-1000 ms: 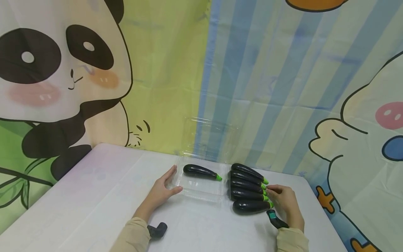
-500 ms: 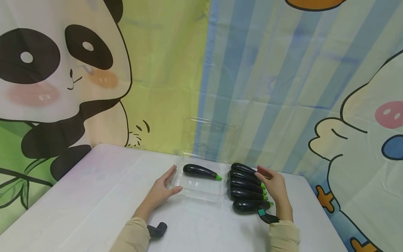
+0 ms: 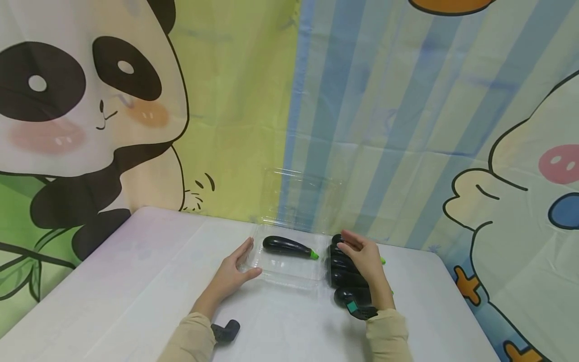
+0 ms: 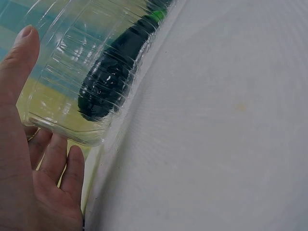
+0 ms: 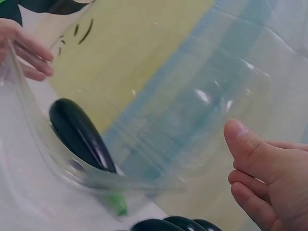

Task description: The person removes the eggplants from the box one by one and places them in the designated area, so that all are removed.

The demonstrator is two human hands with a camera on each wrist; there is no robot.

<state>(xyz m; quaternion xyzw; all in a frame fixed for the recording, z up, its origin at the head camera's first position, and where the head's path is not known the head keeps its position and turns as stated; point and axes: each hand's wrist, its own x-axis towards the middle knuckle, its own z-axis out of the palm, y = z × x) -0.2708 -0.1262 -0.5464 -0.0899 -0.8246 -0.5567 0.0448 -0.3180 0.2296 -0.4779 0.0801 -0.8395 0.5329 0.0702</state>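
Observation:
A clear plastic clamshell box [image 3: 289, 269] lies on the table, its lid [image 3: 307, 198] raised at the back. One dark eggplant [image 3: 285, 245] with a green stem end rests inside, at the far side. My left hand [image 3: 229, 275] is at the box's left end; the left wrist view shows its thumb [image 4: 21, 62] and fingers spread about the corner. Over the far part of a row of several eggplants [image 3: 344, 277] is my right hand [image 3: 365, 256], partly hiding them. The right wrist view shows no object between its relaxed fingers [image 5: 252, 199].
The row of eggplants lies directly right of the box on the white table [image 3: 149, 281]. Behind the table hangs a printed curtain [image 3: 239, 125] with cartoon animals. A dark wrist mount [image 3: 226, 331] juts out beside the left sleeve.
My right hand has moved left and away from me, from the stem ends of the eggplants to above the row's far end. The left hand and box have stayed in place.

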